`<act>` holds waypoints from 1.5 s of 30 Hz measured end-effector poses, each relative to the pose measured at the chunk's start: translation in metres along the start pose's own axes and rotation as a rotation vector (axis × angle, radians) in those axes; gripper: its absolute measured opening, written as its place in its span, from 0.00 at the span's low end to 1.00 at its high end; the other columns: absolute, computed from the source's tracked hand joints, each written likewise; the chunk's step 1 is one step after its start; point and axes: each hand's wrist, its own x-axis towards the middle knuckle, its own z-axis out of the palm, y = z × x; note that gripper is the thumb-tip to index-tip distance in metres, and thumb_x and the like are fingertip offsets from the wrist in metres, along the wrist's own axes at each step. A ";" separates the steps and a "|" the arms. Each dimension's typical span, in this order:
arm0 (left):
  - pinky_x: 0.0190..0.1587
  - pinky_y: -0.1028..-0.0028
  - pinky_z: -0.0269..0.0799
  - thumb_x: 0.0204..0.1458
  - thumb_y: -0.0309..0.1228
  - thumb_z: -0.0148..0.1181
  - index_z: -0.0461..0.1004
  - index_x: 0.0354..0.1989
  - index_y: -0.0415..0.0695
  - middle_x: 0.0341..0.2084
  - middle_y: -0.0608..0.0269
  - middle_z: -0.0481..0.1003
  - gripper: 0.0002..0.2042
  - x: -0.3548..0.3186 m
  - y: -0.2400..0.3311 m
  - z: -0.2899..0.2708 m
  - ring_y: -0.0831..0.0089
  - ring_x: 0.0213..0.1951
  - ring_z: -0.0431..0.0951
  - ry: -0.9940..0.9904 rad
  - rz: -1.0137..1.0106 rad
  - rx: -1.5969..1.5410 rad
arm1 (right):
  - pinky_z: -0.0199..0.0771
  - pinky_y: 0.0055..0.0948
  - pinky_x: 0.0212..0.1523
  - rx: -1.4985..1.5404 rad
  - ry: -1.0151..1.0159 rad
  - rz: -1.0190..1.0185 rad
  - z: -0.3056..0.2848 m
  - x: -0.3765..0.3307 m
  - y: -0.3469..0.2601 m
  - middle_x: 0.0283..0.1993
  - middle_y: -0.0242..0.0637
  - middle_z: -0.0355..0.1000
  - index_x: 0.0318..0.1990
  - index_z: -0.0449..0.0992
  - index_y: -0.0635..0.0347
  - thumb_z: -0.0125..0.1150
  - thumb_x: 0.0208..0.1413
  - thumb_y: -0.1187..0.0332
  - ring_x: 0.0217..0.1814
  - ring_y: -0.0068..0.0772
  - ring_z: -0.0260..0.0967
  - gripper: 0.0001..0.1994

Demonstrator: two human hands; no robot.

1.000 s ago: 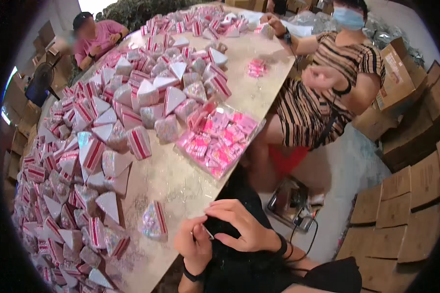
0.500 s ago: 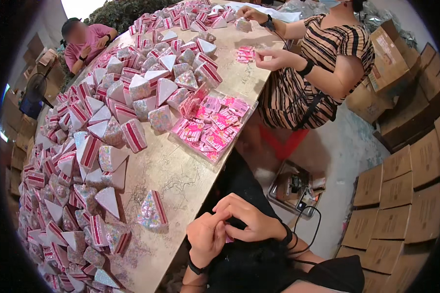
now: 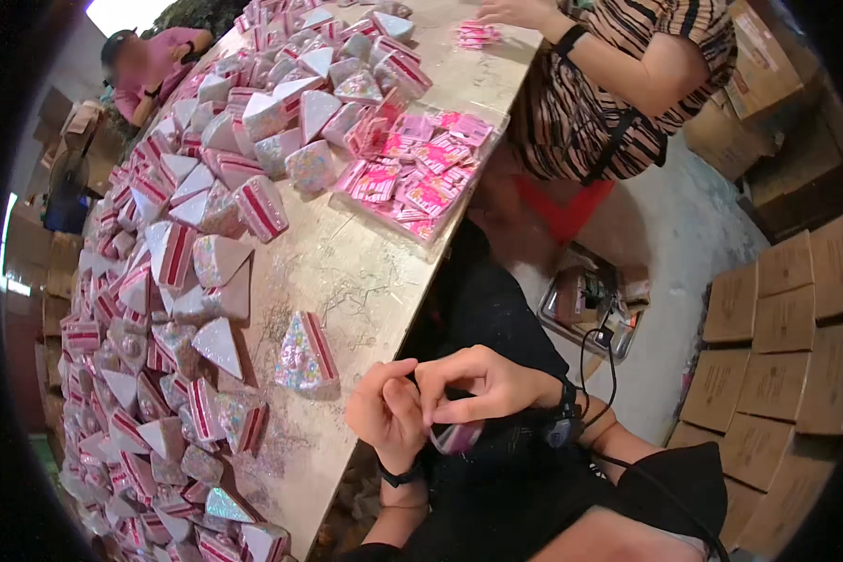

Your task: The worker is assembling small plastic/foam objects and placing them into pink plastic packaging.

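Observation:
My left hand (image 3: 389,417) and my right hand (image 3: 482,379) meet just off the table's near edge, above my dark lap. Their fingertips pinch a small pink packet (image 3: 455,436), which is mostly hidden under my right fingers. A single wedge-shaped glittery box with a red-striped side (image 3: 302,354) lies on the table (image 3: 365,272) just left of my left hand. A heap of pink packets (image 3: 412,178) sits farther along the same table edge.
Several wedge boxes (image 3: 187,281) cover the table's left and far parts. A person in a striped dress (image 3: 628,84) works at the table's right side, another in pink (image 3: 155,66) at the far end. Cardboard cartons (image 3: 787,347) are stacked on the right; a metal tray (image 3: 585,309) lies on the floor.
My hands have come closer together near the table edge, and the pink packet now shows between my fingers. The striped-dress person's hands have reached onto the table.

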 end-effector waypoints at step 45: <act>0.20 0.70 0.60 0.58 0.27 0.43 0.62 0.17 0.37 0.09 0.62 0.62 0.16 -0.004 -0.014 0.009 0.69 0.13 0.66 -0.571 -0.292 -0.112 | 0.55 0.22 0.27 -0.657 0.541 -0.257 -0.026 -0.016 -0.009 0.25 0.32 0.62 0.34 0.77 0.68 0.55 0.47 0.86 0.26 0.23 0.57 0.08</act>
